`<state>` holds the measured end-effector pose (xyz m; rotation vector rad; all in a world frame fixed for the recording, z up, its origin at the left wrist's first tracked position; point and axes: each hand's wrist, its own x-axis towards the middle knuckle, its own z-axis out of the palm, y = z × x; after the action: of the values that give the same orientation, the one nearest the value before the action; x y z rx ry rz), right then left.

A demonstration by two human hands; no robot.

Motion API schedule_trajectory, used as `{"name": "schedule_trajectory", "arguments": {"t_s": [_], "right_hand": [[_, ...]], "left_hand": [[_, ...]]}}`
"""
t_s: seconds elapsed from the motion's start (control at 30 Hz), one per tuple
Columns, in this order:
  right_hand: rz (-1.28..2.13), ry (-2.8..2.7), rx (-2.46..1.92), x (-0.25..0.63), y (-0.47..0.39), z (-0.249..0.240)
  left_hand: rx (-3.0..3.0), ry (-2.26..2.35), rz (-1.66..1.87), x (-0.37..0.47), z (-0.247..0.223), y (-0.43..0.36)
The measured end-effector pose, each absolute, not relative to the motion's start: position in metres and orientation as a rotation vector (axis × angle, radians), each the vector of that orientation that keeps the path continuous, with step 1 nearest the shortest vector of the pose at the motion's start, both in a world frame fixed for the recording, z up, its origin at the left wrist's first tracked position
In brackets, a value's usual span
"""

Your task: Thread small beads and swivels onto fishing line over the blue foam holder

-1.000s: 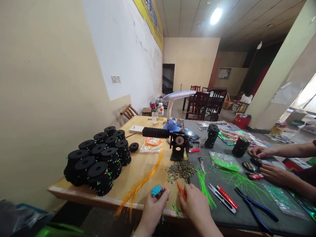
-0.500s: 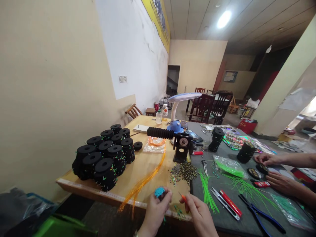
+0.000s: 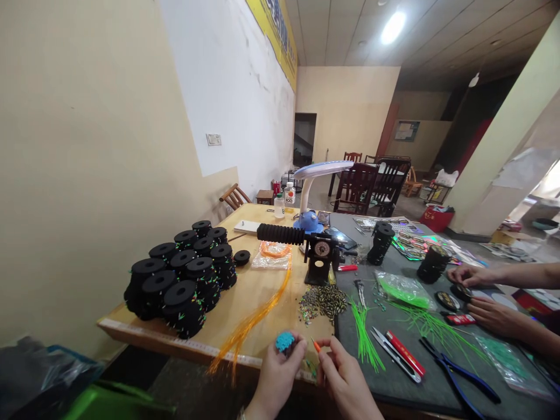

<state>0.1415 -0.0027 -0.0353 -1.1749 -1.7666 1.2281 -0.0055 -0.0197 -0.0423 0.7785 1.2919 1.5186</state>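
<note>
Near the table's front edge, my left hand [image 3: 280,373] is closed around a bundle of turquoise strands [image 3: 284,341], whose blunt ends face up. Just right of it, my right hand [image 3: 343,373] pinches a small orange pointed piece [image 3: 317,346] with a thin tip; its exact kind is too small to make out. A narrow gap separates the two hands. Some small green bits [image 3: 310,366] lie between them at the edge. Beyond the hands sit a pile of dark and gold beads [image 3: 331,300] and a heap of smaller grey beads [image 3: 308,304].
Black foam spools [image 3: 180,293] stand in rows at left. Orange strands [image 3: 258,319] trail over the front edge. A black crank device [image 3: 319,256] stands mid-table. Green strands [image 3: 366,338], scissors [image 3: 396,354] and blue pliers [image 3: 459,373] lie right. Another person's hands [image 3: 485,303] work at far right.
My right hand has moved a little left with the orange piece, closer to my left hand. My left hand still holds the turquoise bundle. The view has shifted slightly.
</note>
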Motion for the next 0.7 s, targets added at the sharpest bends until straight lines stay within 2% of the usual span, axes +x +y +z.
{"name": "schedule_trajectory", "arguments": {"t_s": [0.33, 0.53, 0.7], "right_hand": [[1.03, -2.054, -1.09, 0.154, -0.005, -0.027], [0.843, -2.103, -1.219, 0.151, -0.005, -0.023], [0.956, -1.948, -1.197, 0.148, -0.005, -0.038]], "left_hand": [[0.77, 1.359, 1.49, -0.005, -0.05, -0.014], [1.301, 1.368, 1.486, -0.002, -0.046, -0.024], [0.918, 1.302, 1.45, 0.002, -0.058, -0.021]]}}
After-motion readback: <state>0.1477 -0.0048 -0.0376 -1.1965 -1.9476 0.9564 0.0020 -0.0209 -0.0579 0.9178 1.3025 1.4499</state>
